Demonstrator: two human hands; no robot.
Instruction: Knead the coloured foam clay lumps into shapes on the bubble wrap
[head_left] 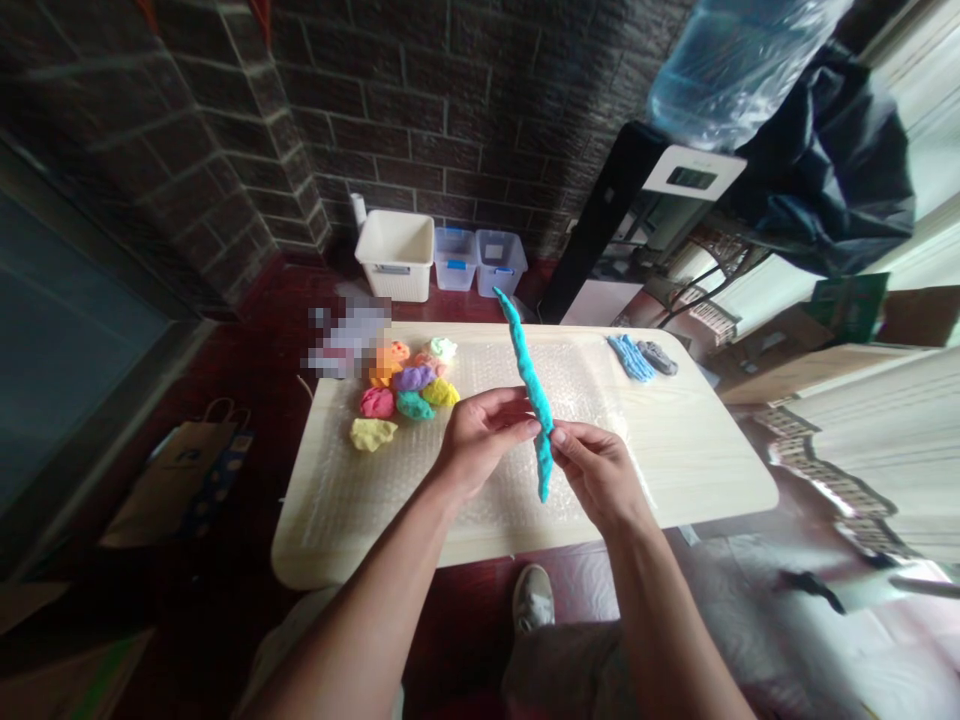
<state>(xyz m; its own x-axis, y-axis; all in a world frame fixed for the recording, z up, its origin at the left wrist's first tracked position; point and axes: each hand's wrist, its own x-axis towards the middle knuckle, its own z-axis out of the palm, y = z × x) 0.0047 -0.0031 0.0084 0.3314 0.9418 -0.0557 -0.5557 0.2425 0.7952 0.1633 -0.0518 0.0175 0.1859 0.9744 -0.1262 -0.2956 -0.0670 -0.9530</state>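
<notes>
A long, lumpy roll of turquoise modelling clay [526,375] is held up over the table, nearly upright, with its thin top end leaning left. My left hand [484,430] grips it from the left, thumb and fingers closed around its lower middle. From the right, my right hand [596,465] pinches it at about the same height. Several lumps of clay lie at the table's left, among them a purple lump [415,377], a red lump [377,402], a green lump [414,405] and a pale yellow lump [373,433].
Bubble wrap [480,480] covers part of the pale table [697,450]. Blue and grey bundles [631,357] rest at its back right. Behind stand a cream bin [396,255], clear boxes [455,258] and a water dispenser [622,220]. A paper bag [169,475] is on the floor, left.
</notes>
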